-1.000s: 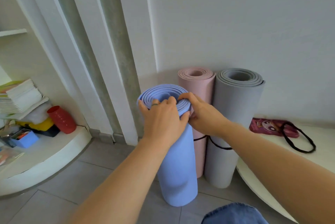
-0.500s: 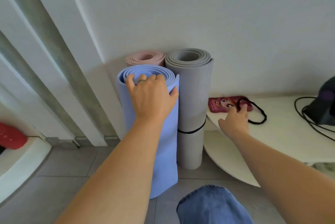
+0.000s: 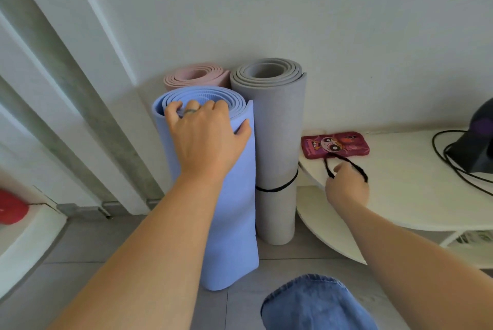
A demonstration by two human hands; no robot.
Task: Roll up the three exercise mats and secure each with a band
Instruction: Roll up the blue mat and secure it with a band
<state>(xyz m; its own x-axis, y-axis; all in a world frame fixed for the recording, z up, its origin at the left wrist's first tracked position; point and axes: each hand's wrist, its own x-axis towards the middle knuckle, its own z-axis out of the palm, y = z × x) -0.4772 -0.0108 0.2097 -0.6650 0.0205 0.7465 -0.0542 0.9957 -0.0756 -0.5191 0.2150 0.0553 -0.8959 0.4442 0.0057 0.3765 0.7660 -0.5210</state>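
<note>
Seen from the head camera, the rolled blue mat point(image 3: 229, 196) stands upright on the floor tiles, nearest the person, with its loose outer edge facing right and no band around it. The left hand point(image 3: 208, 137) clamps the roll's top end: the fingers hook over the rim into the spiral and the thumb presses the outer flap against the roll. Behind it the pink mat point(image 3: 194, 77) stands against the wall, mostly hidden. Just to the right stands the grey mat point(image 3: 274, 129), ringed partway down by a black band point(image 3: 277, 188). To the right of the mats, the right hand point(image 3: 346, 188) lies low over the white table point(image 3: 413, 196), fingers curled round the near end of a loose black band loop point(image 3: 327, 168). The loop's far end lies across a pink cartoon phone case point(image 3: 334, 144) on the table.
</note>
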